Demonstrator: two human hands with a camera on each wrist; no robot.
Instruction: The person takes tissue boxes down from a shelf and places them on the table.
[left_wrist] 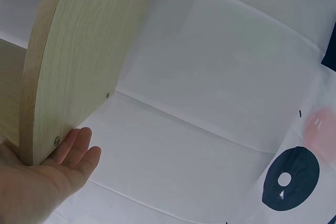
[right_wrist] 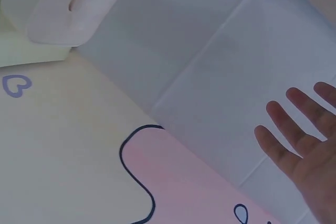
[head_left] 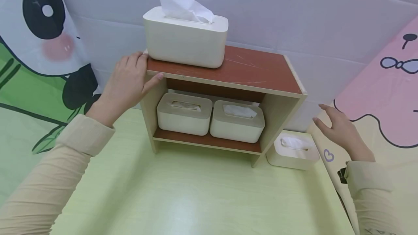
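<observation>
A small wooden shelf (head_left: 261,68) with a red-brown top stands on the table. At its upper left corner my left hand (head_left: 128,78) holds on, thumb along the front edge. In the left wrist view the fingers (left_wrist: 76,153) lie against the outer side panel (left_wrist: 79,66); the thumb is hidden there. A white tissue box (head_left: 186,42) sits on top beside this hand. Inside, two tissue boxes stand side by side, a left one (head_left: 184,122) and a right one (head_left: 236,129). My right hand (head_left: 341,129) hovers right of the shelf, fingers apart, touching nothing.
Another tissue box (head_left: 294,158) stands on the table right of the shelf, below my right hand. The pale green table (head_left: 196,198) spreads out in front. Behind hangs a white cloth (head_left: 261,13), with printed cartoon panels at both sides.
</observation>
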